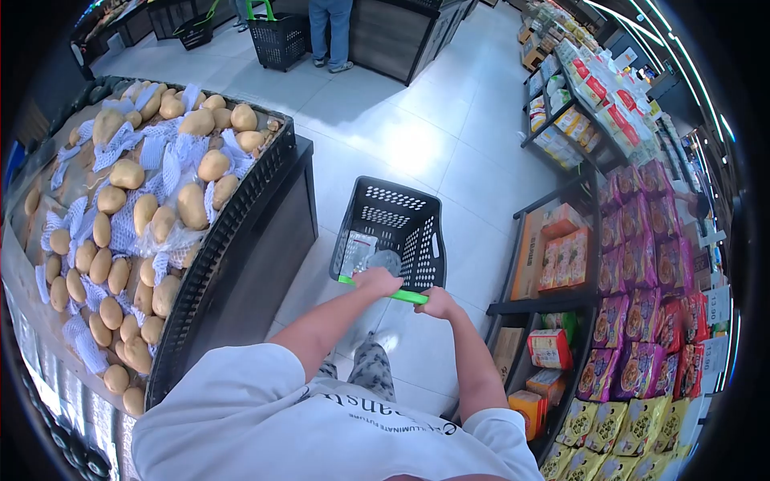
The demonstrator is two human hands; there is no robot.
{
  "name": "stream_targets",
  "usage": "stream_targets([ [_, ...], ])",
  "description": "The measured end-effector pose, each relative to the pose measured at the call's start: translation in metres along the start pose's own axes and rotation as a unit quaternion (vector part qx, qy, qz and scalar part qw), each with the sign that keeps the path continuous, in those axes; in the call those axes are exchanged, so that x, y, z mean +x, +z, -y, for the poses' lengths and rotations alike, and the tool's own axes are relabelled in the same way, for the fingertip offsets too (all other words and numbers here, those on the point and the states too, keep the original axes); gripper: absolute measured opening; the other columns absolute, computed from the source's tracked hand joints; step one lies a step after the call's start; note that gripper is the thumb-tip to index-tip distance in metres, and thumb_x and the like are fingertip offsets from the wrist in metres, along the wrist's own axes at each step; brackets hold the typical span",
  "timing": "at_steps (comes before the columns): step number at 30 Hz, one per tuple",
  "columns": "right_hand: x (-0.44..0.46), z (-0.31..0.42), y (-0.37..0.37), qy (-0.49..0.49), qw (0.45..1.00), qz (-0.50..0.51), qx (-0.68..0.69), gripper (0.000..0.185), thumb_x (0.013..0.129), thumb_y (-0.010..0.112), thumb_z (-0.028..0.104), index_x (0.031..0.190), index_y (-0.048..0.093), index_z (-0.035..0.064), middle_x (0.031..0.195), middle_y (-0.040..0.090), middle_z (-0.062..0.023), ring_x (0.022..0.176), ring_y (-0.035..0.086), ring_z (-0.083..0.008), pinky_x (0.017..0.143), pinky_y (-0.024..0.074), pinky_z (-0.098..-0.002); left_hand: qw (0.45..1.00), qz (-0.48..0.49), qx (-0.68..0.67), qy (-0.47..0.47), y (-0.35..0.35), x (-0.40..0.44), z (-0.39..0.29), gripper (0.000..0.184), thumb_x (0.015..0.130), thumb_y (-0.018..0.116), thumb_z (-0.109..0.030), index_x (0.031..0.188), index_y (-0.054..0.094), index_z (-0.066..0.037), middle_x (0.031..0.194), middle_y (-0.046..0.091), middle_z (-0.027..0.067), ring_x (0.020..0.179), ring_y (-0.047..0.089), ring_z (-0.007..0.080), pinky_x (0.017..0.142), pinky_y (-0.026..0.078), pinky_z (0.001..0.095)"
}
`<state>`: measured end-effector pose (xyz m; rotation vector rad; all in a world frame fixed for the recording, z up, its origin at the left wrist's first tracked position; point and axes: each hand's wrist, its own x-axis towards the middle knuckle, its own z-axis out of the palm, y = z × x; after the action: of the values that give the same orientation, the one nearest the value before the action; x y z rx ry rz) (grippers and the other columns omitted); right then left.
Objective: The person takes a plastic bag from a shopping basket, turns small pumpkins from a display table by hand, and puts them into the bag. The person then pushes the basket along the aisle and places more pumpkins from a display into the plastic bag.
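White shirt (321, 437) foremost, the person's left hand (378, 280) and right hand (437, 303) gripped the black basket (421, 256) by its green handle (409, 297), partly hiding some clear plastic (387, 261).

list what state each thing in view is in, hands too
left hand, fingers closed on the green handle
right hand, fingers closed on the same handle
green handle, held in both hands
black basket, open-topped, a few things inside
potatoes, heaped, many unwrapped
foam netting, limp, strewn among the potatoes
purple packets, arranged in rows
far basket, upright, handle raised
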<state>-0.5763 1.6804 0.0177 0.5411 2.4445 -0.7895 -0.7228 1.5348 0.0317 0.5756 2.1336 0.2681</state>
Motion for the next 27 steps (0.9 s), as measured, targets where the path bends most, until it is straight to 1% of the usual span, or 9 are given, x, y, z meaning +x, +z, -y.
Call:
stream_targets([
  [6,0.053,-0.013,-0.057,-0.018,0.999,0.025,-0.032,0.034,0.06,0.069,0.034,0.087,0.073,0.0134,0.082,0.069,-0.0123,0.076,0.065,-0.0284,0.075,0.0513,-0.037,0.999,-0.019,-0.042,-0.013,-0.029,0.047,-0.022,0.056,0.077,0.05,-0.051,0.109,0.066,-0.007,0.116,0.063,0.0139,0.109,0.059,0.0314,0.092,0.042,0.0479],
  [10,0.099,-0.029,-0.094,-0.049,0.998,0.04,-0.021,0.035,0.06,0.07,0.035,0.086,0.073,0.0127,0.083,0.069,-0.0123,0.078,0.065,-0.0281,0.075,0.0512,-0.0365,0.998,-0.032,-0.055,-0.024,-0.052,0.085,-0.041,0.055,0.077,0.048,-0.049,0.108,0.067,-0.007,0.116,0.063,0.0135,0.109,0.059,0.0312,0.091,0.043,0.0481],
  [11,0.11,-0.033,-0.104,-0.06,0.997,0.047,-0.03,0.037,0.059,0.069,0.035,0.088,0.072,0.0123,0.084,0.069,-0.0138,0.079,0.065,-0.0297,0.075,0.051,-0.0377,0.997,-0.034,-0.058,-0.026,-0.057,0.095,-0.045,0.055,0.077,0.047,-0.049,0.107,0.067,-0.007,0.116,0.063,0.0132,0.109,0.059,0.0309,0.09,0.043,0.0478],
  [13,0.132,-0.037,-0.124,-0.082,0.994,0.06,-0.043,0.043,0.057,0.067,0.036,0.092,0.071,0.0114,0.086,0.068,-0.0167,0.082,0.064,-0.033,0.076,0.0505,-0.04,0.996,-0.055,-0.062,-0.046,-0.069,0.108,-0.055,0.059,0.076,0.049,-0.052,0.108,0.066,-0.006,0.112,0.064,0.0143,0.107,0.06,0.0302,0.088,0.045,0.0449],
  [16,0.172,-0.048,-0.147,-0.108,0.989,0.079,-0.069,0.044,0.056,0.067,0.037,0.092,0.071,0.0118,0.086,0.068,-0.0166,0.082,0.064,-0.0331,0.076,0.0506,-0.0403,0.994,-0.064,-0.07,-0.061,-0.092,0.122,-0.072,0.062,0.075,0.049,-0.054,0.109,0.066,-0.005,0.111,0.065,0.0148,0.106,0.061,0.0296,0.087,0.047,0.0426],
  [19,0.207,-0.052,-0.175,-0.127,0.984,0.076,-0.099,0.035,0.059,0.071,0.035,0.087,0.073,0.0132,0.084,0.069,-0.0126,0.079,0.065,-0.0289,0.075,0.0512,-0.0373,0.99,-0.068,-0.09,-0.084,-0.114,0.145,-0.085,0.062,0.075,0.049,-0.054,0.109,0.066,-0.005,0.112,0.064,0.0147,0.106,0.061,0.0293,0.087,0.047,0.0415],
  [23,0.25,-0.05,-0.208,-0.159,0.978,0.089,-0.098,0.037,0.058,0.072,0.034,0.09,0.073,0.0133,0.084,0.069,-0.0133,0.079,0.065,-0.0298,0.075,0.0512,-0.037,0.981,-0.1,-0.12,-0.118,-0.129,0.178,-0.087,0.063,0.076,0.048,-0.055,0.11,0.065,-0.005,0.112,0.064,0.0147,0.105,0.061,0.0298,0.086,0.047,0.041],
  [27,0.286,-0.044,-0.241,-0.181,0.97,0.092,-0.134,0.038,0.058,0.072,0.033,0.09,0.073,0.0123,0.085,0.069,-0.0143,0.081,0.065,-0.0304,0.076,0.051,-0.0376,0.97,-0.127,-0.151,-0.145,-0.154,0.196,-0.101,0.063,0.076,0.048,-0.056,0.109,0.066,-0.005,0.111,0.065,0.0149,0.104,0.062,0.0308,0.086,0.048,0.0414],
])
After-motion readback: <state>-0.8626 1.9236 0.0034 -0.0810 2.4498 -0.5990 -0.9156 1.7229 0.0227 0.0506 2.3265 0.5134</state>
